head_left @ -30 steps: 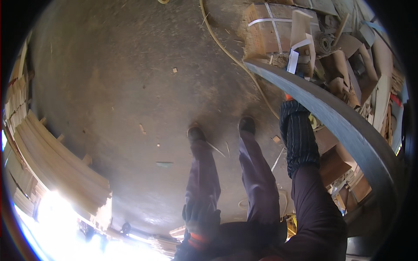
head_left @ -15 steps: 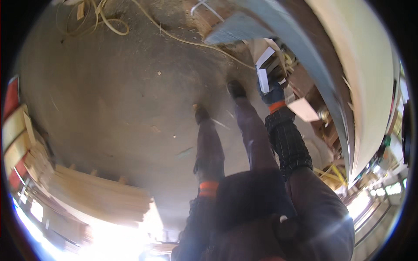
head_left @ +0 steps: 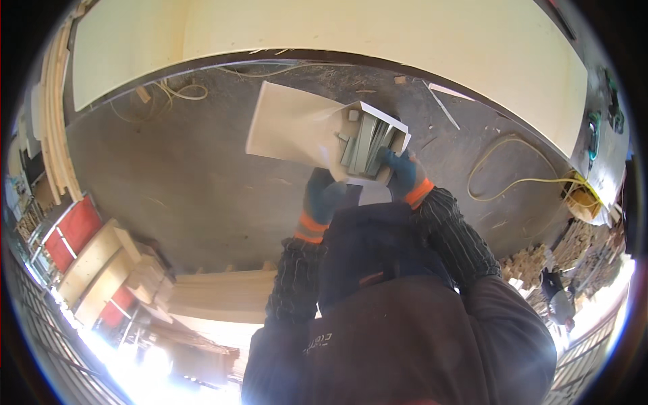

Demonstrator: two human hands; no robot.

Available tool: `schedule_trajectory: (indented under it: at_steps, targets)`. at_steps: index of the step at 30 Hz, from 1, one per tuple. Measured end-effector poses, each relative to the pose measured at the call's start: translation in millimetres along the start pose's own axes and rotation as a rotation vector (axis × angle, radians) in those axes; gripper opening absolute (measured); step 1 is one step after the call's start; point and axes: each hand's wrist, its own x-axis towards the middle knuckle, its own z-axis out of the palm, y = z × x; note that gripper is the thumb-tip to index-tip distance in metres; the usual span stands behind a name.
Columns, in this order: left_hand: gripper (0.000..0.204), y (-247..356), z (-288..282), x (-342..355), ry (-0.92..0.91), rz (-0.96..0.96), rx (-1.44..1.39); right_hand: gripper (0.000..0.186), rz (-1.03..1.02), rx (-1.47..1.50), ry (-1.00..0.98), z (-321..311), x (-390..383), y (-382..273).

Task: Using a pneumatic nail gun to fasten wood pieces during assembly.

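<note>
Smooth pale card, flap flung wide, and here's the box (head_left: pixel 316 131) before the person's waist, slim grey-green strips (head_left: pixel 366 145) lying lengthwise inside, the gloved right hand (head_left: pixel 403 170) clasping its side, the left hand (head_left: pixel 324 196) by the lower corner, grip hidden, a broad cream panel (head_left: pixel 331 30) stretching beyond across scuffed floor (head_left: pixel 189 175).

Open white box (head_left: pixel 399 140), lid (head_left: pixel 291 125) leftward, grey-green strips (head_left: pixel 365 143) inside

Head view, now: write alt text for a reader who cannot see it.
A gloved right hand grips an open white box of grey-green strips, its large flap spread leftward; the gloved left hand is at the box's lower left. Beneath is a grey floor; a long cream panel curves across the top.
</note>
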Motion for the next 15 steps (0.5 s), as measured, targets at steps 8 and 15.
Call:
schedule_trajectory:
  at_steps: [8, 15]
  targets:
    - [0.038, 147, 209, -3, -0.224, 0.050, 0.018, 0.041, -0.274, -0.117, -0.036, 10, -102, -137]
    - [0.057, 193, 353, 29, -0.362, -0.074, -0.274, 0.054, -0.334, -0.333, 0.085, 15, -180, -292]
